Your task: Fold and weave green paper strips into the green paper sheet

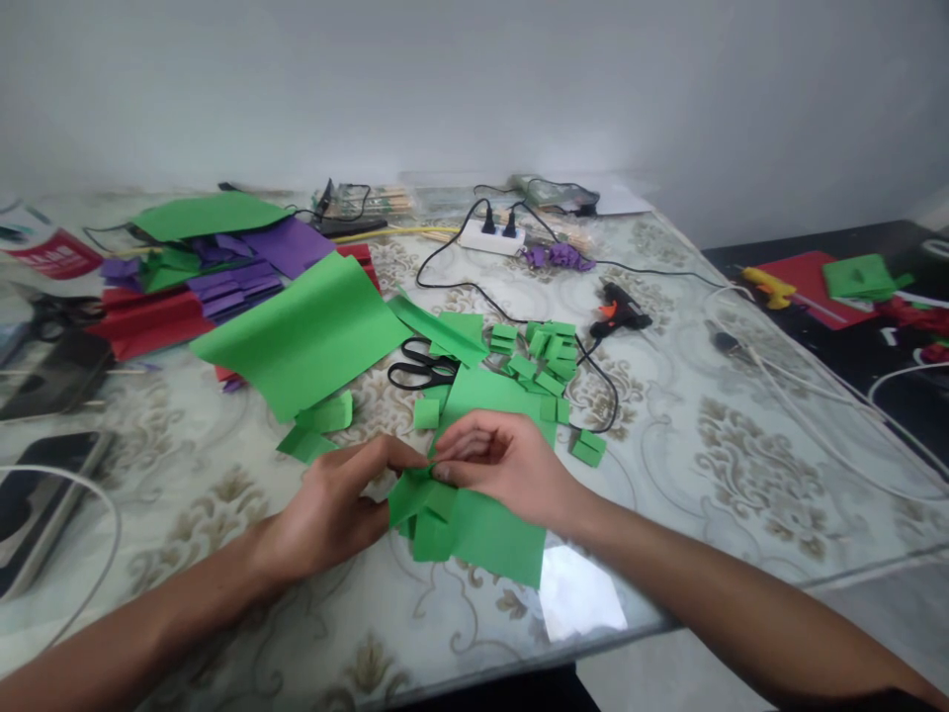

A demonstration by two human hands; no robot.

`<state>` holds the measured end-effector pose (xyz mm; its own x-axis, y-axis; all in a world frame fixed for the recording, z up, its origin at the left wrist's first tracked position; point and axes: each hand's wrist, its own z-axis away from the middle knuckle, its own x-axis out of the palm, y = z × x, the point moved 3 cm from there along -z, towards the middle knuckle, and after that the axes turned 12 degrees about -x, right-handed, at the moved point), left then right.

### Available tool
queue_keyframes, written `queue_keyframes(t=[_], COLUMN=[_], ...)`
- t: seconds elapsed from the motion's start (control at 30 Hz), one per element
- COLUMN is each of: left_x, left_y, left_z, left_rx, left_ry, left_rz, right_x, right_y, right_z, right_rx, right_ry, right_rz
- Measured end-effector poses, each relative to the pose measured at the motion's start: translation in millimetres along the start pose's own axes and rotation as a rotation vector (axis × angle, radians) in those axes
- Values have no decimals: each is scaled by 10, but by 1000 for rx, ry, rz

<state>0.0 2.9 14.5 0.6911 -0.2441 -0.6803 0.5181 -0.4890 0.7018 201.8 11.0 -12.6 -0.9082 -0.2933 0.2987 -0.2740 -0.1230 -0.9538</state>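
Both blades of the scissors (443, 369) are lost from sight under green paper (493, 391), leaving just the black looped handles. That paper reaches from just right of the scissors toward the near side, where the right hand (515, 467) covers its middle; whether it runs on as one sheet below the wrist, I cannot tell. Nearer than the scissors, the left hand (326, 504) and the right hand meet, thumbs and fingertips pinched together on a small green piece (416, 491). The fingers mask its upper edge, so the exact fold is hard to make out, and the left hand's lower fingers are partly tucked behind it. What shows of the piece is bright, matte and plain, with creased, angled flaps. Just below it, also on the near side of the scissors, other green scraps (431, 536) overlap so closely that their borders blur together. Right of the scissors lies a heap of folded green squares (549, 351), too tangled to count, and farther right a glue gun (621, 310). Well left of the scissors, a phone (45, 504) and a red-and-white tub (55, 252) are cut off by the picture's edge.
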Motion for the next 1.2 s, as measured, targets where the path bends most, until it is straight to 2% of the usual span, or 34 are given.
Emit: queue_keyframes(t=[0.37,0.63,0.83,1.1,1.2], left_x=[50,81,93,114,144], left_y=[-51,-37,-58,-81,-123], left_z=[39,51,44,28,32], left_rx=[-4,5,-26,-29,-85], left_ry=[47,-9,-14,-83,-90], left_rz=[5,15,34,46,99], right_x=[20,-12,-5,-38,-27], right_y=[17,40,-6,14,-7], right_z=[14,-7,35,-4,8], right_rx=[-55,-92,-239,-198,-217], right_ry=[22,-160,-184,-302,-292], right_rz=[7,133,313,363,404])
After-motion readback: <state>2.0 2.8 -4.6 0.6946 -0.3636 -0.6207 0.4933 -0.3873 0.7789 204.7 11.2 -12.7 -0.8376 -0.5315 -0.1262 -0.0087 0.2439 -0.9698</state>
